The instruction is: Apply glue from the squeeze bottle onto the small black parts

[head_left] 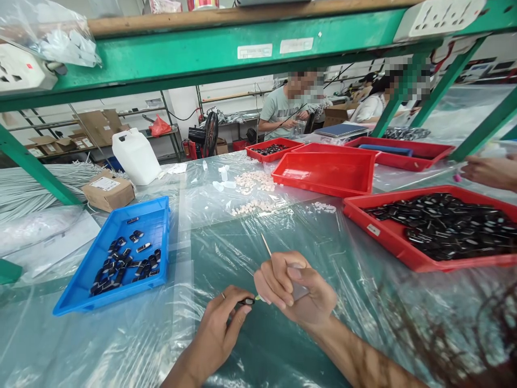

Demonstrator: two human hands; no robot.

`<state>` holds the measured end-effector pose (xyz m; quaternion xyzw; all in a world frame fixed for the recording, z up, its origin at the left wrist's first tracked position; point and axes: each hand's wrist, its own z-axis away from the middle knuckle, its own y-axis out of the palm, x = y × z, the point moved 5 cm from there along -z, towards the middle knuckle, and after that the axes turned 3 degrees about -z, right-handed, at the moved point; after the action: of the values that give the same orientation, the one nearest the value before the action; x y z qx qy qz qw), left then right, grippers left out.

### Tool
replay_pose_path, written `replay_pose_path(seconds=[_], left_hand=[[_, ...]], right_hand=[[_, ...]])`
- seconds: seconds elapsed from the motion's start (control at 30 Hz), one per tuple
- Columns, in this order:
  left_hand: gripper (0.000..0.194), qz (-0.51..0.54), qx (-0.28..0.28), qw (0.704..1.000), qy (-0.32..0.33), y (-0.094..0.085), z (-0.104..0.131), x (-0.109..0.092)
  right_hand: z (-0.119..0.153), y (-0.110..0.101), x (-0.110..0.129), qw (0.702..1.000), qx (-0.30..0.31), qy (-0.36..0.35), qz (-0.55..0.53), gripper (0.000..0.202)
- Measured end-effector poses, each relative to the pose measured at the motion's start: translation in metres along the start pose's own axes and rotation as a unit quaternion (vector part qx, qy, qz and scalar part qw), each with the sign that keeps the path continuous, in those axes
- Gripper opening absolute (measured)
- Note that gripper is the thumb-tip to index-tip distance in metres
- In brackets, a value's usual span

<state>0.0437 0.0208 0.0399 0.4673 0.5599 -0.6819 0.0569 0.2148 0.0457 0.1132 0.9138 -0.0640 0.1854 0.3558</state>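
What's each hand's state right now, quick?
Left hand: closed, small black part pinched between thumb and fingers.
Right hand: closed on a thin stick; can't tell what else is in its grip.

Factory workshop with parts trays (117, 293)

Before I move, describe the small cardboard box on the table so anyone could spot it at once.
On the plastic-covered table, find the blue tray on the person's left. Just past its far end, beside the white jug, sits a small brown cardboard box. White label on top; the cartons on the rack behind are farther off.
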Motion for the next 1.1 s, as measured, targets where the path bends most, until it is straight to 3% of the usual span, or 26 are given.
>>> replay_pose_path(seconds=[0.4,0.9,1.1], left_hand=[[0.021,-0.007,-0.006,1.0,0.012,-0.001,-0.001,-0.004],[0.021,-0.015,-0.01,0.999,0.05,-0.001,0.0,-0.012],[0.023,-0.037,0.004,0.999,0.037,0.001,0.004,-0.009]], right_hand=[[-0.003,0.014,0.008,0.999,0.001,0.039,-0.005,0.065],[-0.002,0.013,0.005,0.999,0.023,0.015,-0.039,0.064],[0.002,0.013,0.004,0.999,0.033,0.001,-0.042,0.063]])
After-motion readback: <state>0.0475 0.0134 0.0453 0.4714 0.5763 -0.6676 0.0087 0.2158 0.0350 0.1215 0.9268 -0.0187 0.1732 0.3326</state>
